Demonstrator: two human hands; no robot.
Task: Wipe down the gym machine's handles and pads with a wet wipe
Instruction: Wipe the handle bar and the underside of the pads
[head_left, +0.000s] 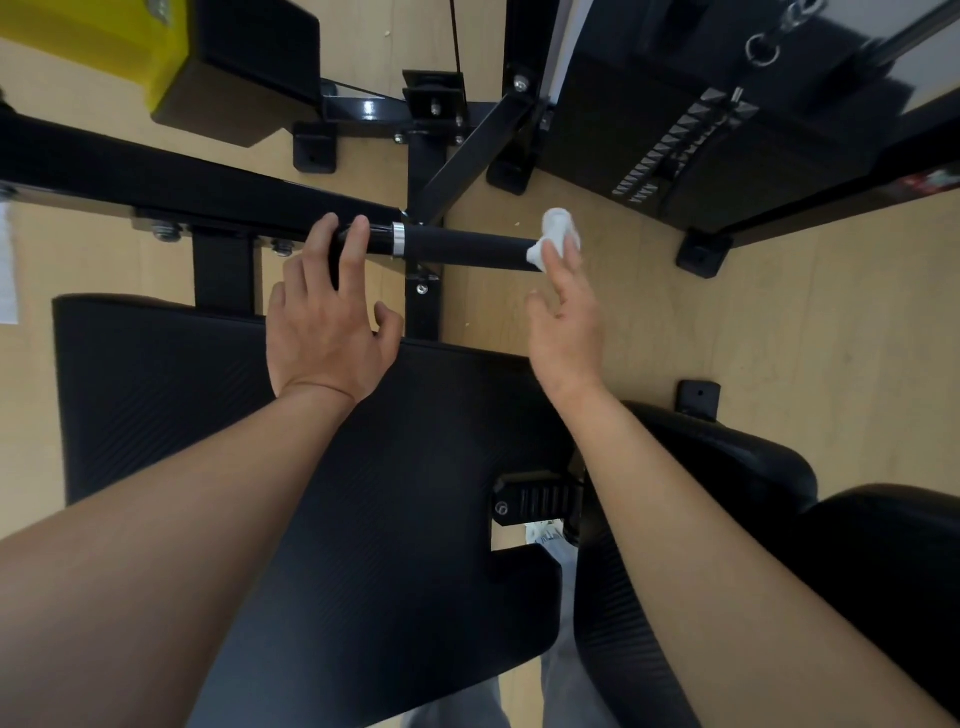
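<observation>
Two bare forearms reach out over a wide black ribbed vinyl pad (156, 395), which lies beneath both wrists, with a second rounded black pad (753, 483) below and outside the right forearm. The left hand (327, 332) is spread wide, its nearly straight fingers (358, 234) laid across the black steel bar and its thumb held off to the side, not closing on anything. Just beyond those fingertips sits a chrome collar (398, 240), and from it the black foam-covered handle (467, 249) runs across to the right hand (569, 322). That hand is also extended rather than clenched. Its outstretched fingertips press a crumpled white wet wipe (558, 231) against the handle's free end, with the thumb clear of it. Past the left hand the long black frame arm (156, 171) stretches away, with a yellow-and-black block (104, 47) farther off. Beyond the right hand stands a black weight stack (675, 150) on the pale wooden floor (779, 322).
</observation>
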